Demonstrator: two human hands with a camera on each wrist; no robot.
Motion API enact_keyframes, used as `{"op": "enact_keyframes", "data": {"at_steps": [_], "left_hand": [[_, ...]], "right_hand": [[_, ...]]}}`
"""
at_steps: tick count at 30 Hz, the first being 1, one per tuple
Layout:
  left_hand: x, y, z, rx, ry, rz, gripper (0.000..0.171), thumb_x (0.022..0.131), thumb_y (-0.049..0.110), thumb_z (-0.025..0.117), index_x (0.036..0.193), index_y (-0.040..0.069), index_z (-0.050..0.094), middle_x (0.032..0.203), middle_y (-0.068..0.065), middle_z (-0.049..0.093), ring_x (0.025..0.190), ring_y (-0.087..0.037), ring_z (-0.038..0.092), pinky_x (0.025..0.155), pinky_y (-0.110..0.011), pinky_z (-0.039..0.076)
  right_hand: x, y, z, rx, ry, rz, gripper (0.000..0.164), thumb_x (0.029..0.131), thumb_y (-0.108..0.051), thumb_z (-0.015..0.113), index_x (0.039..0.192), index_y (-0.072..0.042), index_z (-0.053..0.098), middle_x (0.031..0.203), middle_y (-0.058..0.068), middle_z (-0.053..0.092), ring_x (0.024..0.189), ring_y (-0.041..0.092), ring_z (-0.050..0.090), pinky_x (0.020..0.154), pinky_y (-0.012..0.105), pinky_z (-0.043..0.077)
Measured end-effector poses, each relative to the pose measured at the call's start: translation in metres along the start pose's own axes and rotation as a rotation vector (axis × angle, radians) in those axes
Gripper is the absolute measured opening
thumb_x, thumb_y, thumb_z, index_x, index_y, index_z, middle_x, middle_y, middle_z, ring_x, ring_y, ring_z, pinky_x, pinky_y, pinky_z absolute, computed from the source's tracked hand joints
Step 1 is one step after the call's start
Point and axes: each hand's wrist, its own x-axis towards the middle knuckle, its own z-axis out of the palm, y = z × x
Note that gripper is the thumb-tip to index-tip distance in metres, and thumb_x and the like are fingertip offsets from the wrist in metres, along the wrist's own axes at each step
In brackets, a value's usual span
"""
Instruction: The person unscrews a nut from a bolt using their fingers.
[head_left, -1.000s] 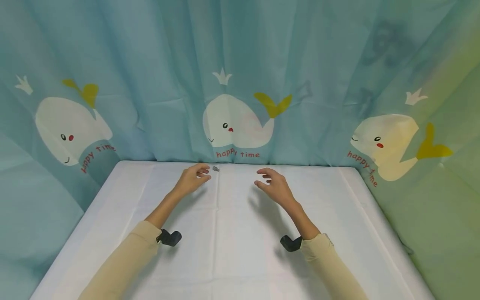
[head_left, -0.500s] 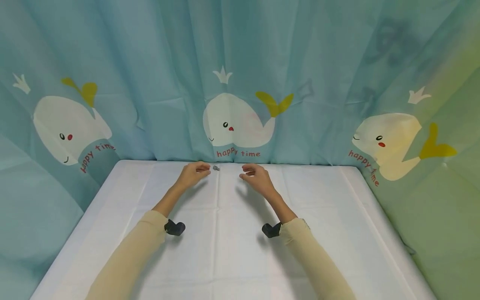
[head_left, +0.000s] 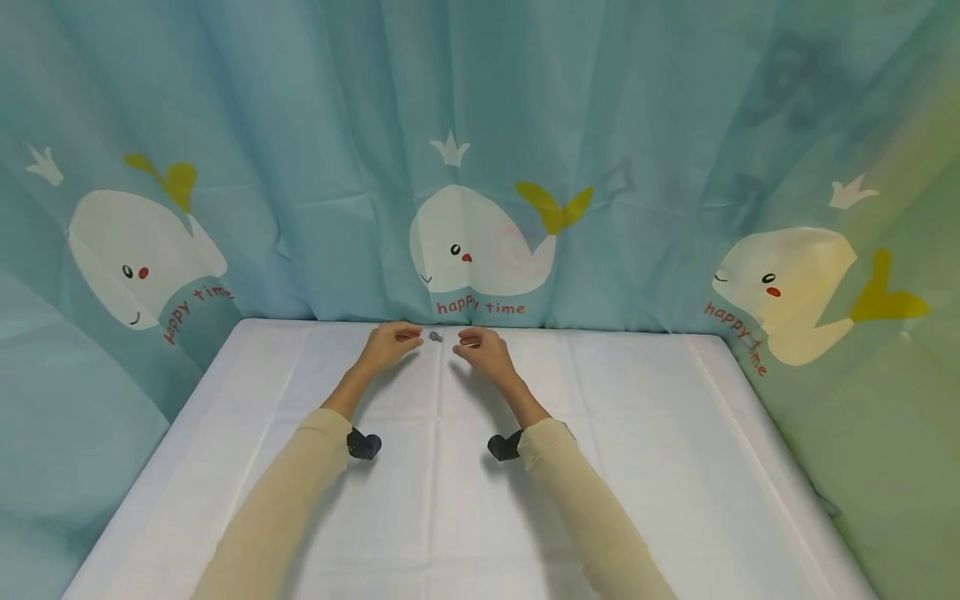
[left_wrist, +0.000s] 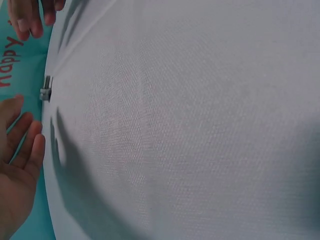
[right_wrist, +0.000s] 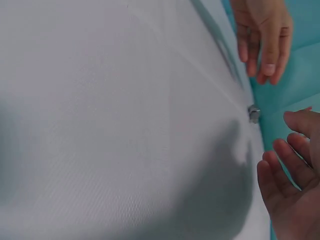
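Note:
A small grey metal piece [head_left: 436,337] lies near the far edge of the white table; its exact kind is too small to tell. In the left wrist view the metal piece [left_wrist: 46,90] has a thicker body and a thin, prong-like end. Just left of it, my left hand [head_left: 388,346] hovers over the cloth with relaxed, slightly bent fingers and holds nothing. On the other side my right hand [head_left: 486,353] is held the same way, thumb apart from the fingers. Neither hand touches the piece. In the right wrist view both the right hand [right_wrist: 295,185] and left hand [right_wrist: 262,37] flank it.
A white cloth covers the table [head_left: 480,517]. Behind its far edge hangs a blue curtain [head_left: 330,167] printed with whales, which continues along both sides. Black wrist-worn cameras [head_left: 365,445] sit below each hand.
My right hand has moved left across the table toward the grey piece. The left hand has stayed nearly in place, with its forearm drawn slightly inward. The piece has not moved.

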Motion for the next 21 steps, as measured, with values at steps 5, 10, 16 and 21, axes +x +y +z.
{"op": "enact_keyframes", "data": {"at_steps": [5,10,16,21], "left_hand": [[0.007,-0.002,0.001,0.017,-0.021,0.003,0.031,0.095,0.009,0.068,0.122,-0.007,0.066,0.117,-0.022,0.068,0.108,-0.037,0.064,0.096,-0.046,0.049],[0.013,-0.003,0.004,0.046,-0.035,-0.01,0.03,0.096,0.009,0.067,0.122,-0.007,0.067,0.117,-0.021,0.068,0.109,-0.036,0.064,0.096,-0.044,0.05],[0.019,-0.004,0.009,0.061,-0.034,0.014,0.028,0.095,0.006,0.068,0.119,-0.007,0.068,0.114,-0.021,0.069,0.107,-0.036,0.065,0.096,-0.044,0.05],[0.024,-0.006,0.014,0.104,-0.034,0.056,0.026,0.093,0.001,0.068,0.118,-0.008,0.068,0.114,-0.021,0.069,0.106,-0.036,0.066,0.095,-0.044,0.05]], "right_hand": [[0.01,0.004,0.01,-0.009,0.007,0.018,0.03,0.091,-0.014,0.072,0.117,0.002,0.069,0.106,0.013,0.072,0.103,0.028,0.067,0.087,0.037,0.054],[0.017,0.006,0.016,-0.035,0.008,0.032,0.028,0.091,-0.013,0.073,0.115,0.001,0.07,0.105,0.012,0.072,0.1,0.026,0.068,0.085,0.036,0.054],[0.024,0.006,0.024,-0.072,0.007,0.051,0.027,0.092,-0.014,0.072,0.116,0.0,0.07,0.104,0.011,0.073,0.098,0.024,0.068,0.08,0.031,0.054],[0.028,0.004,0.03,-0.123,0.01,0.036,0.025,0.092,-0.012,0.072,0.113,0.0,0.072,0.102,0.01,0.073,0.096,0.023,0.068,0.082,0.032,0.054]]}}
